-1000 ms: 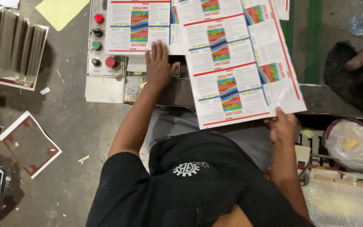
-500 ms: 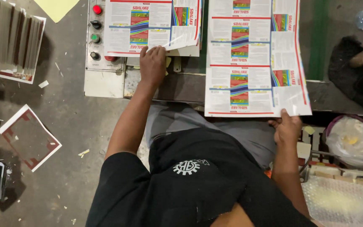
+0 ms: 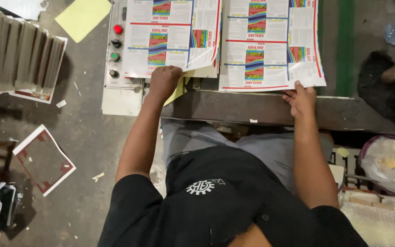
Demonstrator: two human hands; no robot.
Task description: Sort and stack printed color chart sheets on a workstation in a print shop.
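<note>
Two lots of white printed sheets with coloured striped labels lie on a machine table. My left hand point(image 3: 163, 82) is curled over the near edge of the left printed sheets point(image 3: 170, 36), whose right corner curls upward. My right hand point(image 3: 300, 98) pinches the near right corner of the right printed sheet point(image 3: 270, 45), thumb on top. That sheet lies flat and square, with its near edge along the dark front rail point(image 3: 252, 110) of the table.
A control panel point(image 3: 114, 50) with red, green and black buttons sits left of the sheets. On the floor to the left are a fanned stack of boards point(image 3: 19, 59), a yellow sheet point(image 3: 82, 17) and a red-edged offcut point(image 3: 44, 158). A plastic bag point(image 3: 387, 164) lies at right.
The right sheet has swung from a tilt to square and slid away from me onto the table. My right hand followed its corner. My left hand went from flat to curled.
</note>
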